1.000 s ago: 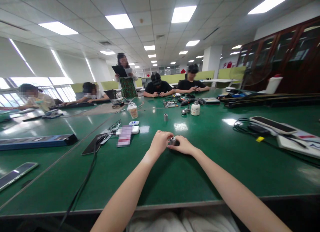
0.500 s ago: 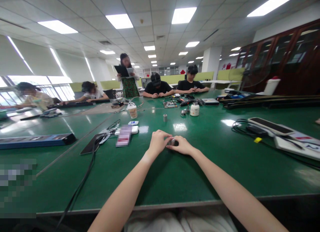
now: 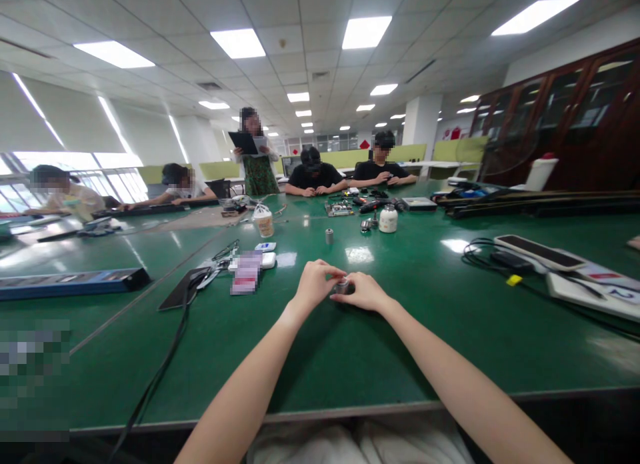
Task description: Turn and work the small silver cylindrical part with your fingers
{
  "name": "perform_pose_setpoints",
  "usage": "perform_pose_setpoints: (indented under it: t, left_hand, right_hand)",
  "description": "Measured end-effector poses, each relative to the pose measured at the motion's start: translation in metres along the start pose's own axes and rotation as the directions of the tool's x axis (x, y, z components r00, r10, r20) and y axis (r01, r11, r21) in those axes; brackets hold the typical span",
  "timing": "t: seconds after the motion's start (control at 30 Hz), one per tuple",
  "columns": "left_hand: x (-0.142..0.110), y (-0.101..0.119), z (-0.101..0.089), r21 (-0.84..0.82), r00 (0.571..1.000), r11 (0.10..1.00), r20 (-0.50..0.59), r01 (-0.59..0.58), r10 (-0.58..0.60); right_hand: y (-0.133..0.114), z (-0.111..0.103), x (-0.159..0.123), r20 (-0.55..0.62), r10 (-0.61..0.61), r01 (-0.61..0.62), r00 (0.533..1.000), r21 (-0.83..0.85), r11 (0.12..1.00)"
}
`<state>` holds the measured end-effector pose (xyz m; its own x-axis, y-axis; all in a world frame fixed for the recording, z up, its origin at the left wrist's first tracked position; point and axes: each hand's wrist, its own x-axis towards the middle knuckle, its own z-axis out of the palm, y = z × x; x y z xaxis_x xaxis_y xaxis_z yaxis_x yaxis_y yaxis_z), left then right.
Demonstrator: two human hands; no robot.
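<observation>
I have the green table (image 3: 225, 377) spread across most of my view, and a dark wooden cabinet (image 3: 595, 127) stands beyond it on the right. A person (image 3: 260, 174) stands past the far edge with an open folder. Two people in black shirts, one in the middle (image 3: 325, 177) and one just beside (image 3: 373, 174), sit at the far side, and two more lean over the table on the left. A long blue bar (image 3: 75, 284) lies near the left edge; on the right I see a white panel (image 3: 570, 287) with black cables beside it.

My two hands meet near the middle of the table. The right hand (image 3: 367, 292) is curled, with thumb and fingers closed around a small metal can (image 3: 343, 288). The left hand (image 3: 316, 287) has its fingertips at the can's top (they hide much of it from me), and I cannot tell whether they pinch it or only touch it. The can is between the hands, at the table's surface. Beyond them I see a paper cup (image 3: 265, 225), a white jar (image 3: 388, 219) and a second metal can (image 3: 329, 236), which stands upright on its own.
</observation>
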<state>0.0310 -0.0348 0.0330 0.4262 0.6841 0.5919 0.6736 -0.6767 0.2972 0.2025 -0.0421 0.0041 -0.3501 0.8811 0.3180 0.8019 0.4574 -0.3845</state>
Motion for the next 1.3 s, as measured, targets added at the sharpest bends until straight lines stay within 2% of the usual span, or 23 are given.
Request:
perform_pose_setpoints:
  t: [0.3, 0.47, 0.6, 0.77, 0.93, 1.13, 1.2, 1.3]
  left_hand:
    - [0.0, 0.009, -0.009, 0.016, 0.996, 0.998, 0.067, -0.061, 0.059]
    - [-0.002, 0.012, -0.013, -0.046, 0.995, 0.998, 0.083, -0.048, 0.051]
    - [-0.001, 0.011, -0.01, -0.129, 0.997, 0.991, 0.071, 0.018, -0.009]
    - [0.002, 0.002, -0.003, -0.269, 0.986, 0.948, 0.036, 0.168, -0.164]
    - [0.001, -0.008, -0.001, -0.432, 0.968, 0.868, 0.159, 0.243, -0.192]
    - [-0.002, -0.008, -0.007, -0.569, 0.933, 0.769, 0.346, 0.29, -0.096]
    - [-0.002, -0.005, -0.009, -0.594, 0.928, 0.749, 0.364, 0.294, -0.075]
    - [0.001, -0.005, -0.008, -0.609, 0.937, 0.737, 0.337, 0.292, -0.092]
  right_hand:
    - [-0.007, -0.005, -0.003, -0.001, 0.057, -0.057, 0.998, -0.008, 0.998]
    - [-0.005, -0.004, -0.003, 0.0, 0.053, -0.053, 0.999, 0.0, 0.999]
    - [-0.002, -0.002, -0.002, 0.007, 0.038, -0.038, 0.999, 0.002, 0.999]
    - [0.0, -0.001, -0.001, 0.018, -0.009, 0.009, 1.0, 0.017, 1.0]
    - [-0.001, -0.006, -0.003, 0.067, -0.059, 0.054, 0.996, 0.078, 0.996]
    - [-0.005, -0.016, -0.009, 0.158, -0.122, 0.095, 0.98, 0.168, 0.981]
    - [-0.005, -0.017, -0.01, 0.173, -0.113, 0.081, 0.978, 0.182, 0.98]
    - [-0.005, -0.018, -0.009, 0.216, -0.088, 0.043, 0.972, 0.207, 0.977]
